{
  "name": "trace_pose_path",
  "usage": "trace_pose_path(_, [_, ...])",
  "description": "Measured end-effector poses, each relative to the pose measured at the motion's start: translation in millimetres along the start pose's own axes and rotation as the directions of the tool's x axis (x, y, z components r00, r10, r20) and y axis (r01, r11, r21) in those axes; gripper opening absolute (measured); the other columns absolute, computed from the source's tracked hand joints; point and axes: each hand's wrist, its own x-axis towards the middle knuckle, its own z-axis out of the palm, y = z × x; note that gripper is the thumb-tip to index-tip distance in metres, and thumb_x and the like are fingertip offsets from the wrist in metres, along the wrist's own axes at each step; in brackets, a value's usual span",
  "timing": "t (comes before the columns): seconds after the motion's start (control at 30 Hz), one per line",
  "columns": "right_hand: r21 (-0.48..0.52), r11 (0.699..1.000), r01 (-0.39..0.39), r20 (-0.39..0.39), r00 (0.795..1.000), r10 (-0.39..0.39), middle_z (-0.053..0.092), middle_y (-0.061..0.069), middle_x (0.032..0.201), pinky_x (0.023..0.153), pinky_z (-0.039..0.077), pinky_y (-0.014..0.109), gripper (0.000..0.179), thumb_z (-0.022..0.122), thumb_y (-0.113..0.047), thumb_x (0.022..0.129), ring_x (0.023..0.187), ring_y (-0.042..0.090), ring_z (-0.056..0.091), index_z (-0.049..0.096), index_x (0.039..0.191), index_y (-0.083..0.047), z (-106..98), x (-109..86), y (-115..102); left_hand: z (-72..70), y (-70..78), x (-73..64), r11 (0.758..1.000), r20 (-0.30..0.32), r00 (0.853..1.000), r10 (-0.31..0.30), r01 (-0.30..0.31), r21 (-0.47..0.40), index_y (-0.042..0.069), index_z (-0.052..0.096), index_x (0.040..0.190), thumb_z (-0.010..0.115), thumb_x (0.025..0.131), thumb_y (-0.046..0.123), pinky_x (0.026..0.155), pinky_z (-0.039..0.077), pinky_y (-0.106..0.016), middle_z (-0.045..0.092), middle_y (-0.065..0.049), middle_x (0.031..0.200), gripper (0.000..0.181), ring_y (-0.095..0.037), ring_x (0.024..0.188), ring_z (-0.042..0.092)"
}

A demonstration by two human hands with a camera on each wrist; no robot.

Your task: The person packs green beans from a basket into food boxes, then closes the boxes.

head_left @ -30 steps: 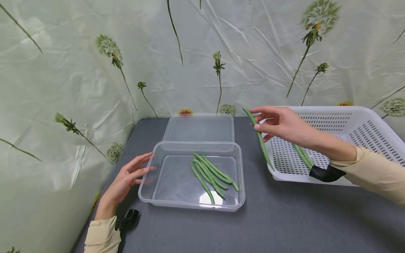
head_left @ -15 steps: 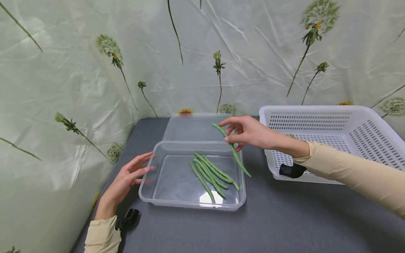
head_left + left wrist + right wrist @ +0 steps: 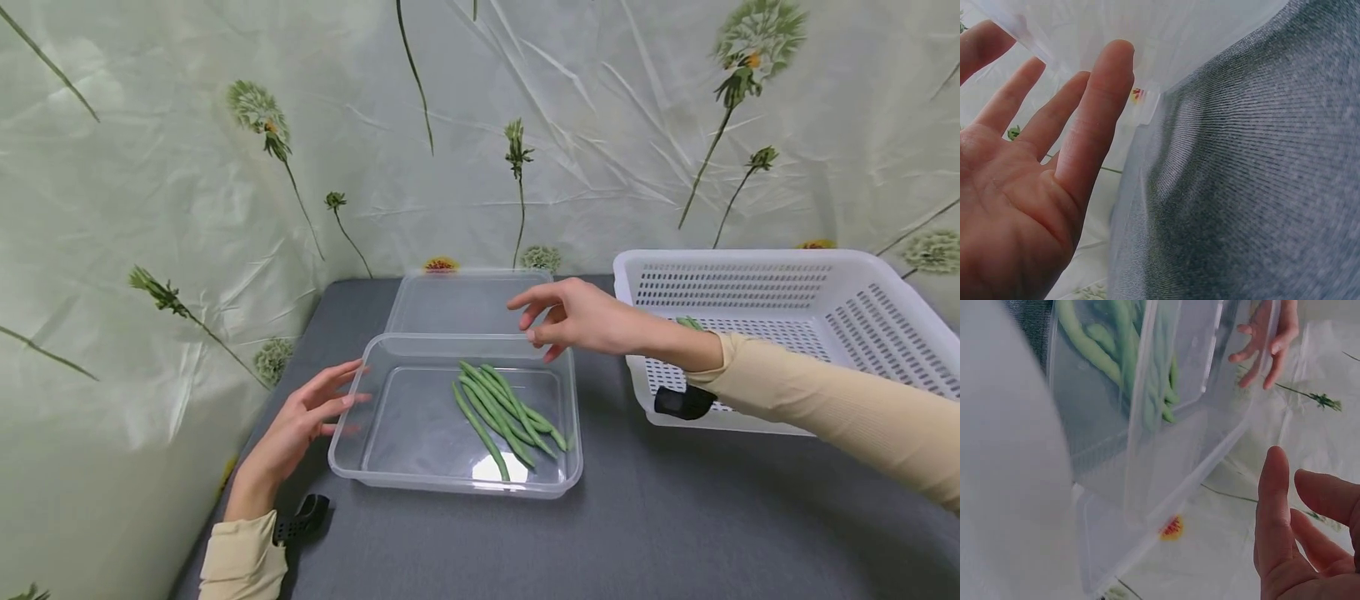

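Note:
Several green beans [image 3: 498, 408] lie bunched in the right half of a clear plastic container [image 3: 405, 485]. Over that container's back right corner hovers my right hand [image 3: 581, 321], its fingers loosely bent with nothing between them. In the right wrist view, the same hand [image 3: 1310, 544] shows thumb and fingers apart. My left hand [image 3: 296, 429] stays at the container's left wall, fingers extended along it. The left wrist view shows that hand [image 3: 1035, 169] with straight, spread fingers beside the translucent wall [image 3: 1147, 31].
A white perforated basket [image 3: 750, 258] stands at the right, with green beans [image 3: 690, 322] in it, partly hidden by my right forearm. Behind the container lies a clear lid [image 3: 465, 300]. A flower-patterned sheet [image 3: 450, 167] rises behind the grey table surface [image 3: 600, 533].
My right hand carried a green bean leftward from the basket to the container and let it go; the bean now lies on the others. The left hand has not moved.

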Motion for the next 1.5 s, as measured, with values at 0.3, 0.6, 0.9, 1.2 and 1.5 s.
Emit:
trace_pose_path(0.3, [-0.011, 1.0, 0.028, -0.073, 0.997, -0.028, 0.063, 0.014, 0.114, 0.075, 0.059, 0.041, 0.04, 0.066, -0.004, 0.093, 0.093, 0.029, 0.066, 0.058, 0.133, -0.004, -26.7, -36.0, -10.2, -2.5, -0.7, -1.8, 1.0, 0.016, 1.0, -0.016, 0.016, -0.004, 0.014, 0.038, 0.152, 0.052, 0.103, 0.015, 0.083, 0.057, -0.045, 0.036, -0.013, 0.153, 0.051, -0.014, 0.119, 0.059])
trace_pose_path(0.6, [-0.097, 0.994, -0.056, -0.156, 0.987, 0.041, 0.064, 0.016, 0.106, 0.072, 0.059, 0.038, 0.035, 0.068, -0.009, 0.094, 0.091, 0.025, 0.066, 0.06, 0.127, 0.001, -71.2, -80.9, 8.2, -2.6, 0.7, -1.6, 1.0, 0.028, 1.0, -0.007, 0.007, -0.01, 0.013, 0.037, 0.152, 0.051, 0.104, 0.013, 0.082, 0.057, -0.045, 0.037, -0.012, 0.153, 0.05, -0.014, 0.119, 0.059])
trace_pose_path(0.9, [-0.191, 0.972, -0.14, -0.135, 0.984, 0.115, 0.064, 0.016, 0.101, 0.07, 0.059, 0.036, 0.035, 0.063, -0.004, 0.096, 0.085, 0.022, 0.067, 0.056, 0.129, 0.005, -104.2, -101.2, 42.1, -2.0, -0.6, -0.4, 1.0, 0.031, 0.999, 0.003, -0.003, -0.015, 0.012, 0.037, 0.152, 0.05, 0.104, 0.011, 0.082, 0.057, -0.045, 0.04, -0.007, 0.151, 0.05, -0.014, 0.119, 0.059])
trace_pose_path(1.2, [-0.178, 0.949, -0.26, -0.093, 0.965, 0.247, 0.063, 0.018, 0.11, 0.072, 0.059, 0.04, 0.046, 0.069, -0.005, 0.092, 0.088, 0.022, 0.067, 0.052, 0.132, 0.008, -129.3, -105.8, 79.3, -2.2, -1.5, -1.1, 1.0, 0.03, 1.0, 0.0, 0.001, -0.019, 0.013, 0.037, 0.152, 0.051, 0.104, 0.013, 0.082, 0.057, -0.047, 0.035, -0.012, 0.153, 0.05, -0.015, 0.12, 0.058])
trace_pose_path(1.5, [-0.132, 0.889, -0.438, 0.039, 0.894, 0.446, 0.063, 0.018, 0.114, 0.076, 0.058, 0.042, 0.052, 0.07, -0.009, 0.091, 0.097, 0.025, 0.064, 0.049, 0.134, 0.009, -144.5, -117.4, 124.4, -3.1, -2.0, -0.8, 1.0, 0.032, 0.999, -0.003, 0.004, -0.014, 0.014, 0.037, 0.152, 0.05, 0.104, 0.013, 0.082, 0.056, -0.047, 0.036, -0.01, 0.153, 0.05, -0.015, 0.121, 0.057])
